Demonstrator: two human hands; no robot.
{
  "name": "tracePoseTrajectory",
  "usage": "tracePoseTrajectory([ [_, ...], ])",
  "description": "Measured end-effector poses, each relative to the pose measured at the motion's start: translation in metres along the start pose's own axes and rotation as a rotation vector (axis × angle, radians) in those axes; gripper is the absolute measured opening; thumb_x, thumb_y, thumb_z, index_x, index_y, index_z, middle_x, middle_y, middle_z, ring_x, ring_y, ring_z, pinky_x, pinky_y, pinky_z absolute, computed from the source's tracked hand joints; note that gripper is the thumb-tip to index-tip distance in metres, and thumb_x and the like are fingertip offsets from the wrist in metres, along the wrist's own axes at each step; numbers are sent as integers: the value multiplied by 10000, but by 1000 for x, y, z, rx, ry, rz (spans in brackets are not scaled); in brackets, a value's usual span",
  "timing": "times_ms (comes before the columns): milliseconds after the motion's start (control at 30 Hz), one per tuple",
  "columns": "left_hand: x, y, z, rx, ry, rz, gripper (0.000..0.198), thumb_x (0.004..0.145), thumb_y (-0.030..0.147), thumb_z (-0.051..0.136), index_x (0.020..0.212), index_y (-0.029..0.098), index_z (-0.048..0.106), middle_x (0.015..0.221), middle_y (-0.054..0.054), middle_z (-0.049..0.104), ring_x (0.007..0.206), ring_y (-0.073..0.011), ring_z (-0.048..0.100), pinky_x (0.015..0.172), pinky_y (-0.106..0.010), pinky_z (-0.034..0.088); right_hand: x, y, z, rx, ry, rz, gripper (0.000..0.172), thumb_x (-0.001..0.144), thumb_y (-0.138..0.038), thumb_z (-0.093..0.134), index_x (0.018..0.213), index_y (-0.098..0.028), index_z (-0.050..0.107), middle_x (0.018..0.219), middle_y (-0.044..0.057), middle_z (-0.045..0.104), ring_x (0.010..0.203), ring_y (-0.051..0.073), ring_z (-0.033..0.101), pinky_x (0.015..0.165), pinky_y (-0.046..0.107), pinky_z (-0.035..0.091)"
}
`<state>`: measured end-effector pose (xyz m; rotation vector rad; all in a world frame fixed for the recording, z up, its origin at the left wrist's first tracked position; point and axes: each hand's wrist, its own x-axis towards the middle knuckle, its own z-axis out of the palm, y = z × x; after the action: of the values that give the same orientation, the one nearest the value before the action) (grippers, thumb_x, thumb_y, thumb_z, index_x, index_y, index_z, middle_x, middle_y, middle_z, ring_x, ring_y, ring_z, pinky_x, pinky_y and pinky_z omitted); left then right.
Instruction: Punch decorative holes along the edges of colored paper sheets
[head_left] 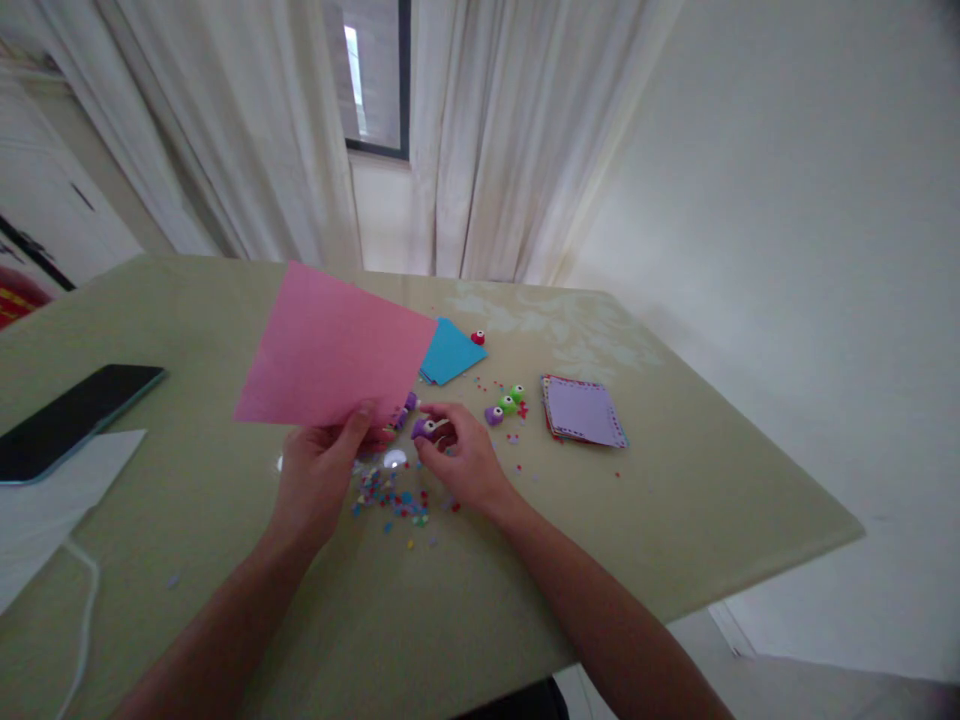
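My left hand [322, 470] is closed on a sheet of pink paper [337, 345], thumb on top and fingers underneath, holding it tilted above the table. Small cut-outs show along the sheet's lower right edge. Beside that edge, my right hand [465, 455] pinches a small purple craft punch [424, 428] with a white eye on it. Another purple piece [410, 401] shows partly behind the paper. Below the hands lies a scatter of tiny coloured paper bits [394, 500]. To the right stand green punches [508, 404] and a purple punch [493, 415].
Blue paper [452, 352] lies farther back, with a red punch [478, 337] at its corner. A stack of square papers with punched edges [583, 410] sits on the right. At the left are a phone [71, 420], a white sheet [60, 500] and a white cable [91, 600].
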<state>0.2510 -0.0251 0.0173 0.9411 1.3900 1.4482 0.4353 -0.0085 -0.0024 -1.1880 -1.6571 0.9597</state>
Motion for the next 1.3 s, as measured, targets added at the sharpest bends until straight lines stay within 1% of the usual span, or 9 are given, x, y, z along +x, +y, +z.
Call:
tracePoseTrajectory([
  [67, -3, 0, 1, 13, -34, -4, 464, 762, 611, 853, 783, 151, 800, 702, -82, 793, 592, -197, 724, 594, -282, 602, 4, -1, -7, 226, 25, 98, 369, 839, -280, 767, 1197, -198, 732, 1045, 53, 741, 800, 167, 676, 753, 314, 551],
  [167, -7, -3, 4, 16, -94, -15, 438, 776, 584, 857, 841, 152, 820, 741, -84, 809, 614, -210, 742, 609, -297, 619, 7, -4, -15, 535, 13, 234, 401, 761, -373, 876, 1118, -231, 764, 949, 12, 761, 817, 165, 704, 805, 316, 566],
  [267, -9, -5, 6, 30, -135, -22, 413, 791, 563, 857, 851, 156, 827, 758, -87, 817, 649, -223, 762, 641, -307, 636, 7, -7, -17, 721, 4, 300, 460, 675, -452, 960, 1038, -236, 776, 952, 3, 773, 825, 154, 718, 830, 306, 576],
  [467, -12, -2, 8, 39, -193, -8, 435, 782, 577, 864, 882, 155, 840, 781, -94, 825, 650, -232, 766, 629, -312, 639, 6, -7, -15, 716, 19, 317, 519, 619, -522, 997, 972, -223, 763, 906, -5, 767, 732, 120, 660, 758, 275, 538],
  [767, -11, -1, 3, 99, -194, 22, 446, 812, 598, 826, 888, 158, 834, 758, -85, 820, 644, -234, 770, 617, -305, 623, 6, -11, -15, 555, 24, 298, 486, 597, -452, 1002, 927, -218, 732, 798, -2, 728, 698, 149, 624, 669, 290, 480],
  [933, -12, 1, 6, 272, -207, 118, 405, 870, 575, 758, 831, 178, 826, 704, -74, 805, 634, -248, 774, 601, -307, 607, 6, -13, -16, 544, 10, 279, 496, 574, -415, 1008, 935, -230, 724, 826, 5, 748, 719, 165, 645, 708, 316, 500],
  [1067, -13, 0, 7, 315, -222, 196, 362, 898, 526, 720, 798, 192, 817, 687, -61, 799, 614, -239, 769, 579, -297, 600, 6, -10, -18, 522, 47, 299, 436, 621, -425, 981, 953, -231, 774, 828, 1, 749, 732, 164, 639, 716, 314, 488],
  [1200, -15, -1, 8, 304, -215, 189, 350, 882, 510, 728, 785, 184, 809, 684, -69, 800, 616, -243, 776, 572, -299, 610, 7, -4, -18, 619, 44, 332, 461, 649, -461, 974, 1015, -237, 807, 900, 11, 767, 782, 160, 654, 773, 315, 504],
  [1300, -18, -1, 10, 301, -202, 157, 369, 855, 521, 739, 729, 179, 798, 695, -88, 805, 626, -252, 784, 585, -310, 626, 7, -5, -18, 750, 40, 367, 478, 620, -462, 1004, 983, -241, 785, 920, -1, 746, 778, 140, 646, 766, 294, 517],
])
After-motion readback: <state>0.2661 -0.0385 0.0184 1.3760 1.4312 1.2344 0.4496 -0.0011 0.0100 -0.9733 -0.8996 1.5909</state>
